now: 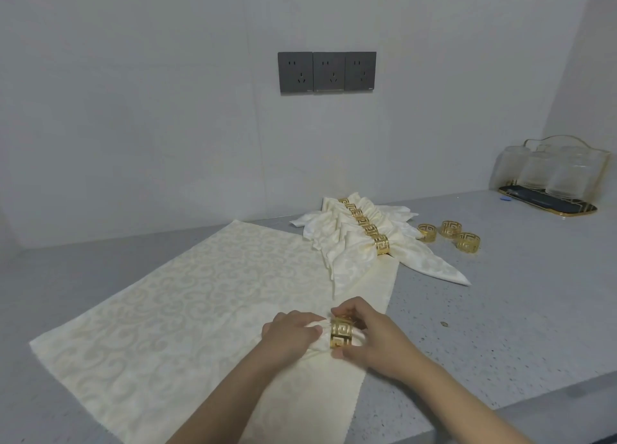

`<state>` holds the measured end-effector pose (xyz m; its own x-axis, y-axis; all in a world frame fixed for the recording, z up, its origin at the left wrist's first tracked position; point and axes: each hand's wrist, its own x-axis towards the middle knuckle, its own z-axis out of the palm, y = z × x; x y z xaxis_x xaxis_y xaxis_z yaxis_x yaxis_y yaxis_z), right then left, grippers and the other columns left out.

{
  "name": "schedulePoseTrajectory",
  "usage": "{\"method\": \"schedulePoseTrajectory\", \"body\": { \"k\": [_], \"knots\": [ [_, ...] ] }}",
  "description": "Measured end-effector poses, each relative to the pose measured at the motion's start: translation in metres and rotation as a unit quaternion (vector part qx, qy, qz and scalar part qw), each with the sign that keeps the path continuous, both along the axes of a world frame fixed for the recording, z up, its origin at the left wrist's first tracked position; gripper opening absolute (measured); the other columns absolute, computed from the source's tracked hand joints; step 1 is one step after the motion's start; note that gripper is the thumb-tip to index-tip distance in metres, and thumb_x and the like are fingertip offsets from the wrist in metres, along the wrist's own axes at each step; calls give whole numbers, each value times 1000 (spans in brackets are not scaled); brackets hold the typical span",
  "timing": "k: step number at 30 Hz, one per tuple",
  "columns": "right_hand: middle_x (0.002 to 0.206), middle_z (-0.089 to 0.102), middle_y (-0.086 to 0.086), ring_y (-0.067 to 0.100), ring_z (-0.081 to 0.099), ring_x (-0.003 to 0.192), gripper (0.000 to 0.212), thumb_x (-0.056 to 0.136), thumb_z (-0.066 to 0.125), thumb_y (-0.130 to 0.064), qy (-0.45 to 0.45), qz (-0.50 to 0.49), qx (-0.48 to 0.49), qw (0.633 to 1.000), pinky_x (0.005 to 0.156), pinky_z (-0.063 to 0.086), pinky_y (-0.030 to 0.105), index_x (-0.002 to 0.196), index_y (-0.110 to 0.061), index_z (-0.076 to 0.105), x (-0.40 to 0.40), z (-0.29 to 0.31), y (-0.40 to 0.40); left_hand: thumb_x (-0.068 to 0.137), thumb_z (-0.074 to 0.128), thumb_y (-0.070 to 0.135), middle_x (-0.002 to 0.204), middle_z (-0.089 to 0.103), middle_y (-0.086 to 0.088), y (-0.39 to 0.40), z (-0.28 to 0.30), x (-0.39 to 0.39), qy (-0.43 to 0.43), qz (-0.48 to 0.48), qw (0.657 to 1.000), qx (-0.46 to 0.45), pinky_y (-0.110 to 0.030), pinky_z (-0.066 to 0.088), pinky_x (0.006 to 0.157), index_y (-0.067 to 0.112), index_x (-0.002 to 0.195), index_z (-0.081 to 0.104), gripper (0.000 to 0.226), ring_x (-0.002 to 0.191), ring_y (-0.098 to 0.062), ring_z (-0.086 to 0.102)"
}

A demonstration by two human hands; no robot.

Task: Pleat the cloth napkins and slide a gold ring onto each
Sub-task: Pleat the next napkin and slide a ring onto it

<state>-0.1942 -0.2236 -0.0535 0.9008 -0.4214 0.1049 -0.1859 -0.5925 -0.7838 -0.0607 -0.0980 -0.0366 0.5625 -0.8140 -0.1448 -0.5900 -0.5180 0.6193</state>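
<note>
Napkin in work: gathered cream napkin (315, 338), bunched end poking through the ring; long axis roughly left-right across the view, ringed end toward the right hand.
Ring in work: gold ring (342, 334), opening facing left-right, fretwork band facing the camera, sitting on the napkin's gathered end.
Left hand: left hand (290, 333) curled, fingers pinching the bunched cloth just left of the ring.
Right hand: right hand (374, 340) pinching the ring, thumb at its near lower edge, fingers over its far top.
Position: napkin and ring lie between the two hands, on top of the flat cloth (187, 310) spread on the grey counter (500, 310).
Hidden: rest of the gathered napkin sits under the left palm; its length cannot be told. Forearms cut off at the bottom edge.
Finished pile: ringed napkins (354, 236) in an overlapping row behind, fanned ends left and right; exact count hard to make out.
Spare rings: three loose rings (449, 235) right of the pile, near it.
Far right: tray of glasses (551, 184), blurred.
</note>
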Motion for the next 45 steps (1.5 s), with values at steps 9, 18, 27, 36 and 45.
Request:
{"method": "schedulePoseTrajectory", "body": {
  "k": [9,18,27,36,45],
  "knots": [
    [103,62,-21,-11,53,96,56,60,87,-32,-71,-46,9,996,76,38,4,106,-48,59,-2,-8,8,85,61,27,98,70,-1,24,-7,5,264,42,948,-174,-33,46,88,26,86,71,10,92,-15,64],
    [111,68,-11,-1,61,104,46,81,73,-29,-36,-6,88,995,97,45,20,124,-36,58,-4,-12,-2,50,72,66,107,60,27,21,-19,-4,9,-16,986,-167,-34,38,101,62,103,58,55,113,-2,47],
    [110,64,-14,-2,60,99,29,90,63,-27,-19,-3,56,998,83,42,9,115,-39,55,-1,-15,-3,72,73,10,100,64,12,34,-14,2,74,-11,980,-184,-14,48,66,32,103,56,41,79,2,61],
    [106,60,-15,3,49,102,21,91,51,-35,-33,36,-76,996,88,42,25,109,-47,49,3,-21,2,77,70,22,107,56,23,46,-18,3,-58,-30,982,-178,-9,41,81,44,108,53,41,103,6,50],
    [105,60,-16,3,49,101,20,94,52,-28,-40,23,-98,994,89,42,25,111,-39,53,6,-25,3,78,68,31,109,56,32,66,-23,14,-159,-5,972,-170,-31,43,94,42,115,51,42,104,0,52]
  ]
}}
